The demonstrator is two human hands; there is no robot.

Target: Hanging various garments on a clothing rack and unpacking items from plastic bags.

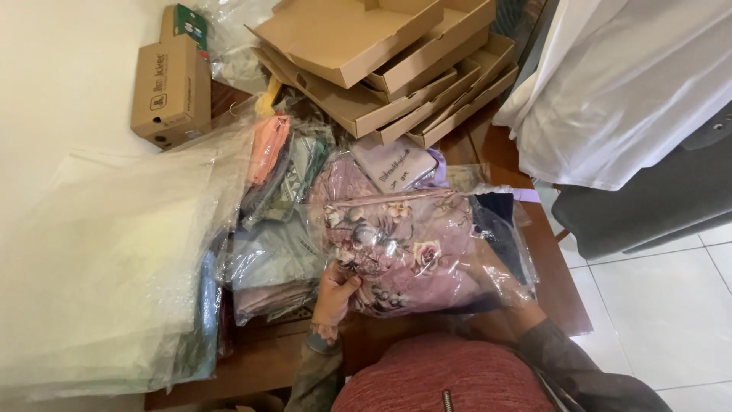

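Note:
I hold a clear plastic bag with a folded mauve floral fabric [412, 248] inside it, just above the near edge of a wooden table [259, 358]. My left hand [335, 294] grips the bag's lower left corner, thumb on top. My right hand [509, 284] is under the bag's right side and shows only dimly through the plastic; its dark sleeve comes out below. More bagged fabrics lie under and beside it: a lilac one with a white card [393, 164], a grey-green one [274, 259], a peach one [268, 149].
A stack of open flat cardboard boxes [389, 69] sits at the table's far end. A small closed brown carton [171, 88] stands at far left. A pile of empty clear plastic bags [99, 267] covers the left side. White cloth [625, 84] hangs at right over a tiled floor.

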